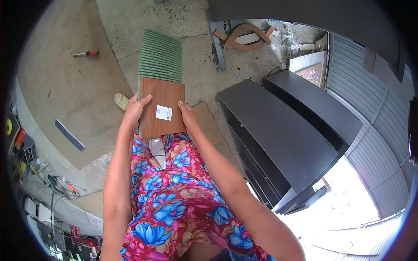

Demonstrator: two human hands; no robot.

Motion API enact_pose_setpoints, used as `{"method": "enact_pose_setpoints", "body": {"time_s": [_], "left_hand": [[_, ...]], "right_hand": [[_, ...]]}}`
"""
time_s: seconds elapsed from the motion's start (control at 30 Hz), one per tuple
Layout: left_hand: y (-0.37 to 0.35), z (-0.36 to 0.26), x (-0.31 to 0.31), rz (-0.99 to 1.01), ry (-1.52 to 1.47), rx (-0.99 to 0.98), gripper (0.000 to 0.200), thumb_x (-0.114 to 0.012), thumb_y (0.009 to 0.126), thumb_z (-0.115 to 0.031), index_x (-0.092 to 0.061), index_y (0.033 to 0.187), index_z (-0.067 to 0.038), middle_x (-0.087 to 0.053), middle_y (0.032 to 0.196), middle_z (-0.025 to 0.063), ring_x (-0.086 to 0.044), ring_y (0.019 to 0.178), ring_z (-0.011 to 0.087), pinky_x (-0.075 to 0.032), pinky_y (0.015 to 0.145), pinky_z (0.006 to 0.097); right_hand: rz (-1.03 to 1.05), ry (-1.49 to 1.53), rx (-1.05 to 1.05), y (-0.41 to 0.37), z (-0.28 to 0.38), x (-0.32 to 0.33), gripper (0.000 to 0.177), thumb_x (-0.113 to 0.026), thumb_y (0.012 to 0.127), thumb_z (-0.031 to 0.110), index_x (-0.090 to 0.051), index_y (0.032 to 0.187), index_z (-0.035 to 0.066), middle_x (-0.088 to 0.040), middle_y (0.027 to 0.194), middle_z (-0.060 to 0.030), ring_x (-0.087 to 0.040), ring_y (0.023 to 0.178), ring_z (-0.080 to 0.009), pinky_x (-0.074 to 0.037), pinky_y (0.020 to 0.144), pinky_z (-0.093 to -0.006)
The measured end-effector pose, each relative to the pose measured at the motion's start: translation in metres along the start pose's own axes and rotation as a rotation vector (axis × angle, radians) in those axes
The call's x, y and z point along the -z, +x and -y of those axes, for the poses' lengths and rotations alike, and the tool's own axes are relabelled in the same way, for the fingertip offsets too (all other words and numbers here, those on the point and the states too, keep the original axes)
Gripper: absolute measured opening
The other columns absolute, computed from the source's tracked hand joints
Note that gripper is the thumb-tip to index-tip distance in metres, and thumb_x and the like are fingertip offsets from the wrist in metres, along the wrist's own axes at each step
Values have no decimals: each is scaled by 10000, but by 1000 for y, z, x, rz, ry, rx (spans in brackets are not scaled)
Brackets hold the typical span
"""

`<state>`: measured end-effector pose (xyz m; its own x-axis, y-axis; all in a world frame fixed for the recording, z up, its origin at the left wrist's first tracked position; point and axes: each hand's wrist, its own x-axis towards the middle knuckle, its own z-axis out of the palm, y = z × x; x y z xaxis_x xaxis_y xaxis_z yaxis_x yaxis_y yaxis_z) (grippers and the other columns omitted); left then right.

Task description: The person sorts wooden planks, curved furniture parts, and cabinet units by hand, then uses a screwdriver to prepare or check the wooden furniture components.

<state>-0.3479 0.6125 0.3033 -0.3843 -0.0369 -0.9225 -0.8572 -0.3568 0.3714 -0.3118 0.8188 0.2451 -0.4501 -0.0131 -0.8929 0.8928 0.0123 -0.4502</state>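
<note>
I hold a reddish-brown wooden board with a white label in front of my legs. My left hand is closed on its left edge, thumb on the face. On the opposite edge, my right hand grips with its thumb up and the other fingers hidden behind. A green ribbed panel extends beyond the board's far end, and a strip of green also shows along the board's left side. Whether the two pieces are joined I cannot tell.
Dark grey cabinets stand close on my right. On a brown floor sheet lie a red-handled screwdriver and a dark strip. A curved wooden piece rests farther ahead. Cables and tools clutter the left side.
</note>
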Motion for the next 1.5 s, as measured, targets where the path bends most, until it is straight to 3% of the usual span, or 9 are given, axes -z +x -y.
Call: {"method": "enact_pose_setpoints", "body": {"time_s": [0.23,0.33,0.63,1.5], "left_hand": [[0,-10,-12,-20,53,15,341,-580,835,-213,-539,1078,22,-624,963,113,-605,820,169,-469,749,294],[11,1,-9,1,75,21,357,-597,828,-228,-538,1074,25,-628,947,109,-607,800,166,-474,729,286],[11,7,-2,45,87,34,450,-691,755,-258,-538,1077,17,-629,929,110,-610,783,169,-488,715,290],[4,65,50,-70,-251,-1,461,-697,744,-185,-504,1094,45,-614,973,123,-604,827,182,-485,742,292]], "right_hand": [[-48,70,-62,1,-14,4,459,-522,888,390,-596,1004,-48,-626,909,-72,-559,799,-115,-449,730,-253],[-32,55,-116,-6,-10,6,470,-518,893,378,-550,1084,-51,-612,997,-98,-574,873,-130,-458,766,-249],[-58,144,-109,-13,-10,3,435,-543,880,355,-579,1048,-45,-632,944,-99,-588,819,-133,-466,727,-262],[91,-238,-182,-9,9,-22,420,-555,862,329,-550,1088,-26,-609,1006,-80,-567,883,-133,-426,786,-246]]}}
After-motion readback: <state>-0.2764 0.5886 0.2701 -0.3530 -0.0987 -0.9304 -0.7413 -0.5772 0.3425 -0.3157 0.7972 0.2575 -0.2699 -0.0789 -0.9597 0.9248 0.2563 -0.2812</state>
